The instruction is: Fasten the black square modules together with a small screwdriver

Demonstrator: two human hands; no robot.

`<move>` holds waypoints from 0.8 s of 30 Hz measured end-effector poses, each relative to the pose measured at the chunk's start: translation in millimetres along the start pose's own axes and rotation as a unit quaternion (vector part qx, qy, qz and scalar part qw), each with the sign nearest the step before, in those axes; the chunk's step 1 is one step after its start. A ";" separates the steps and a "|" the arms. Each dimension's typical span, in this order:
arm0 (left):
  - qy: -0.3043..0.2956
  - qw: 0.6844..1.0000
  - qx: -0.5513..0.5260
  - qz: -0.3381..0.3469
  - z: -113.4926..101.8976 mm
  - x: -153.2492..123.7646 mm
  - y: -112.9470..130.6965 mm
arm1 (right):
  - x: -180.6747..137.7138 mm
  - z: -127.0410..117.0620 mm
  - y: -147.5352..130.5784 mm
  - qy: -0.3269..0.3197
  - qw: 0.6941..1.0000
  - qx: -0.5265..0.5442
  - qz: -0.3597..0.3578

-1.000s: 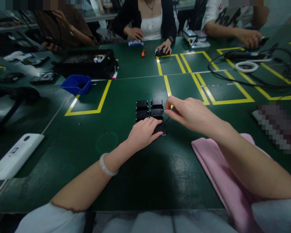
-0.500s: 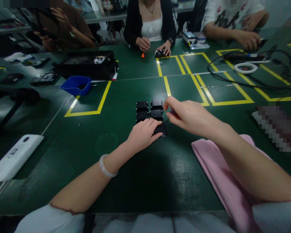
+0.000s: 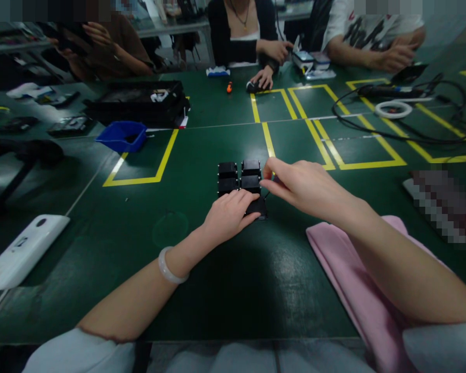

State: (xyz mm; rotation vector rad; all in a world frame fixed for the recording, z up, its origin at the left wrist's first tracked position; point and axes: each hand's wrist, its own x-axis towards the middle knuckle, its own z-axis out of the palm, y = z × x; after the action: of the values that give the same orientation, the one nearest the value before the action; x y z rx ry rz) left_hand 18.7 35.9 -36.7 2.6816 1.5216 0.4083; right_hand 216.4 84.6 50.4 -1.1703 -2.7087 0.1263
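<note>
shows right hand [image 3: 310, 181] rolled slightly, closed on thin dark tool [image 3: 266, 195], suggesting turning; rests left hand [image 3: 229, 210] over near end of black blocks [image 3: 250, 183], unmoved on green table [image 3: 217, 300], cannot tell if clasping; beyond, shows co-worker's hand [image 3: 275, 50] swung toward boxes [image 3: 303, 57].

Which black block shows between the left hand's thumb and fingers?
The near block of the right column: it shows in that gap of the left hand, whereas the other four visible blocks lie beyond the hand.
</note>
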 end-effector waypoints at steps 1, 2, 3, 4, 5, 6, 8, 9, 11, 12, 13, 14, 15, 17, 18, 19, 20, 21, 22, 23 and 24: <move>-0.001 1.000 0.000 -0.001 0.0 0.0 0.1 | -0.1 0.1 -0.1 0.000 1.000 -0.004 0.001; -0.002 1.000 0.000 -0.002 -0.1 0.1 0.1 | -0.1 0.2 -0.2 0.000 1.000 -0.003 0.001; -0.002 1.000 0.001 -0.003 -0.1 0.1 0.2 | -0.1 0.2 -0.3 0.001 1.000 0.002 -0.001; -0.001 1.000 0.002 -0.004 -0.1 0.1 0.4 | -0.1 0.3 -0.4 0.002 1.000 0.010 -0.003; -0.002 1.000 0.002 -0.004 0.0 0.1 0.5 | -0.1 0.4 -0.5 0.004 1.000 0.016 -0.004; -0.002 1.000 0.002 -0.005 0.1 0.0 0.5 | 0.1 0.6 -0.5 0.007 1.000 0.019 -0.003; -0.001 1.000 0.001 -0.003 0.3 -0.1 0.6 | 0.6 1.5 -0.1 0.015 1.000 0.008 0.004; 0.000 1.000 0.000 -0.003 0.4 -0.2 0.5 | 0.9 2.1 0.3 0.018 1.000 0.000 0.010; 0.002 1.000 0.000 -0.001 0.6 -0.2 0.4 | 1.5 3.4 1.2 0.022 1.000 -0.011 0.017; 0.002 1.000 0.001 -0.002 0.7 -0.2 0.4 | 1.8 3.9 1.7 0.024 1.000 -0.010 0.017; 0.002 1.000 0.000 -0.002 0.7 -0.2 0.4 | 1.9 4.4 2.1 0.027 0.999 -0.004 0.016; 0.001 1.000 0.000 -0.002 0.7 -0.1 0.4 | 2.1 4.6 2.4 0.030 0.999 0.003 0.014; 0.002 1.000 -0.001 -0.001 0.7 -0.1 0.4 | 2.2 4.7 2.6 0.033 0.999 0.007 0.013; 0.006 1.000 -0.004 0.001 0.5 0.0 0.4 | 2.4 4.3 2.6 0.038 0.999 0.004 0.014; 0.007 1.000 -0.004 0.002 0.5 0.0 0.4 | 2.4 3.9 2.6 0.038 0.999 -0.003 0.017; 0.007 1.000 -0.004 0.002 0.5 0.0 0.5 | 2.4 3.4 2.5 0.037 0.999 -0.012 0.021; 0.007 1.000 -0.002 0.001 0.5 0.0 0.5 | 2.3 2.9 2.5 0.035 0.999 -0.020 0.025; 0.006 1.000 -0.001 0.001 0.6 0.0 0.6 | 2.1 2.4 2.4 0.032 0.999 -0.024 0.026; 0.005 1.000 0.000 0.001 0.6 0.0 0.6 | 1.9 1.9 2.4 0.028 0.999 -0.023 0.025; 0.006 1.000 0.001 0.001 0.7 -0.1 0.7 | 1.6 1.6 2.5 0.024 0.999 -0.016 0.021; 0.007 1.000 0.001 0.002 0.8 -0.1 0.7 | 1.4 1.4 2.5 0.022 1.000 -0.006 0.017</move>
State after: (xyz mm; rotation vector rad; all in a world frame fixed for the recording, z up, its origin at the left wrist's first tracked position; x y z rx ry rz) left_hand 19.4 35.6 -37.4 2.6903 1.5218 0.4274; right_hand 217.0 87.3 48.9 -1.2076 -2.6559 0.0870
